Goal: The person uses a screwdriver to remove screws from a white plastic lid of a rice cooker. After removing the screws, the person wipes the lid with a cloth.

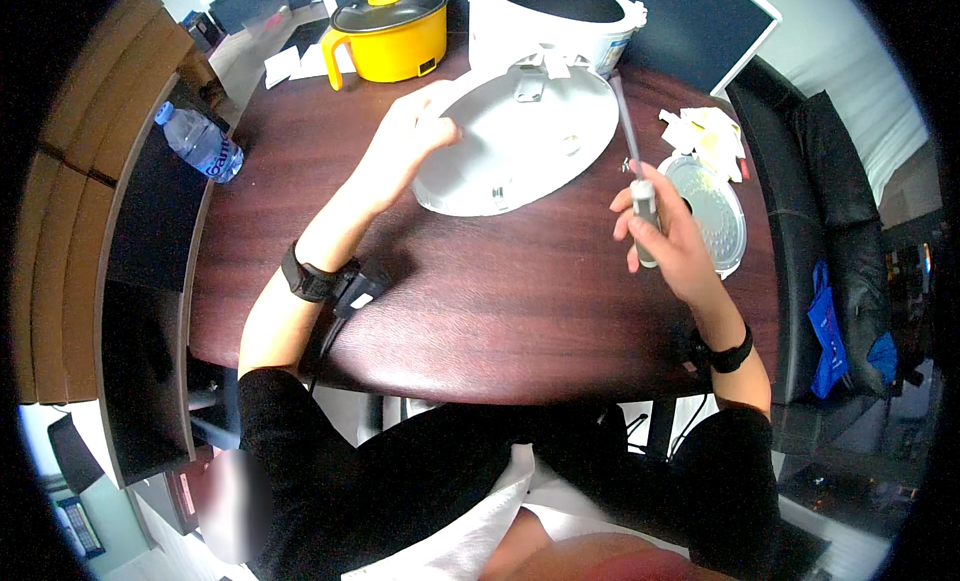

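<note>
My left hand (pixel 410 141) grips the left edge of an oval white appliance lid (pixel 520 146), its thumb on the inner face and the other fingers largely hidden behind. The lid is tilted up, its hinge bracket at the top beside the white rice cooker body (pixel 490 31). In my right hand (pixel 672 231) is a screwdriver (pixel 644 211), fingers around the grey handle, its long shaft pointing up and away toward the lid's right side. Near that hand, a round, dimpled, translucent inner lid (pixel 715 216) lies on the table.
On the brown table (pixel 480 321) stands a yellow electric pot (pixel 395 46) with a glass lid, at the back left. A water bottle (pixel 200 141) lies by the left edge. Crumpled papers (pixel 705 136) are at the right. A black plug (pixel 360 293) with cable rests near my left wrist.
</note>
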A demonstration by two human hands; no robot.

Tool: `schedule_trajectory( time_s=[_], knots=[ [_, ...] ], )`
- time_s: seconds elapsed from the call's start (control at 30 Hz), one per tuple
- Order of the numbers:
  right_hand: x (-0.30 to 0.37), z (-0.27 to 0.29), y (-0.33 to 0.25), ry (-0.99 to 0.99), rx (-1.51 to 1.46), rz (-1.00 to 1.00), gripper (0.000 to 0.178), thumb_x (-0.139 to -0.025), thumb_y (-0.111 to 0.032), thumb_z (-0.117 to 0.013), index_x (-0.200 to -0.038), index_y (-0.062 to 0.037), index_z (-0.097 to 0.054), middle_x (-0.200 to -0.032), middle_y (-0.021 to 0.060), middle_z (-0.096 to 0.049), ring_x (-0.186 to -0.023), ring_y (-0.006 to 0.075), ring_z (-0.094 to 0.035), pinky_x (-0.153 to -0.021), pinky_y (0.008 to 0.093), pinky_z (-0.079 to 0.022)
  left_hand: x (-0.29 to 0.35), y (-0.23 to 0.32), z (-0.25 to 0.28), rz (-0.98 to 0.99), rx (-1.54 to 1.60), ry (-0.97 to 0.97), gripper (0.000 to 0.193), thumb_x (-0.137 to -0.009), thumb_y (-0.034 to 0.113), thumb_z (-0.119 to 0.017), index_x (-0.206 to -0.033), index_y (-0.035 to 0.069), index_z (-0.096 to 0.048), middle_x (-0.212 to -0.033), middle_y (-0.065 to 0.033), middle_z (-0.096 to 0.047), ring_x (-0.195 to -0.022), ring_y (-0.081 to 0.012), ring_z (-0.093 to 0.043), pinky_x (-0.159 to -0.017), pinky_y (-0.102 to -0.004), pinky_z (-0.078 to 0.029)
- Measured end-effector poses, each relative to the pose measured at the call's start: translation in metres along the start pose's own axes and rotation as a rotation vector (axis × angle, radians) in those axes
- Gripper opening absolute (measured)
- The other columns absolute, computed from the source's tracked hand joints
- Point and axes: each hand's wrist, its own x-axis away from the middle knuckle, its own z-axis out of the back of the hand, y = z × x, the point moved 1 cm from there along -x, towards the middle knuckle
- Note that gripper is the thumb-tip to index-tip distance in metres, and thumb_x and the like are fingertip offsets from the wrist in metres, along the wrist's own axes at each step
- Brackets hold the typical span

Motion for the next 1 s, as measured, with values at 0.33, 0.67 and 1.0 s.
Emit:
schedule_trajectory(
  time_s=[0.33, 0.67, 1.0],
  knots=[
    [0.025, -0.022, 0.004, -0.139, -0.161, -0.16, 0.043, -0.096, -0.011, -0.043, -0.135, -0.0014, -0.027, -0.1, 0.0081, -0.052, -0.052, 0.0055, -0.044, -0.039, 0.0174, -0.035, 0.0, 0.012, -0.006, 0.076, 0.158, -0.11, 0.053, -0.076, 0.032, -0.059, -0.118, 0.001, -0.05, -0.104, -0.006, -0.055, -0.098, -0.0132, -0.051, -0.088, -0.0273, -0.041],
    [0.017, -0.032, -0.003, -0.122, -0.17, -0.136, 0.044, -0.098, -0.015, -0.039, -0.136, 0.0015, -0.025, -0.1, 0.0105, -0.049, -0.05, 0.0052, -0.043, -0.035, 0.0167, -0.032, -0.001, 0.013, -0.008, 0.067, 0.135, -0.096, 0.04, -0.078, 0.026, -0.056, -0.11, 0.002, -0.053, -0.096, -0.0028, -0.055, -0.089, -0.0095, -0.051, -0.083, -0.0247, -0.041],
    [0.015, -0.038, -0.011, -0.058, -0.027, -0.186, 0.044, -0.095, -0.014, -0.046, -0.135, -0.001, -0.03, -0.092, 0.0056, -0.055, -0.054, 0.0048, -0.046, -0.042, 0.0196, -0.038, 0.001, 0.01, -0.008, -0.086, -0.001, -0.067, 0.034, -0.077, 0.02, -0.053, -0.105, 0.0, -0.053, -0.091, -0.0054, -0.057, -0.086, -0.012, -0.052, -0.079, -0.0262, -0.043]
  ],
)
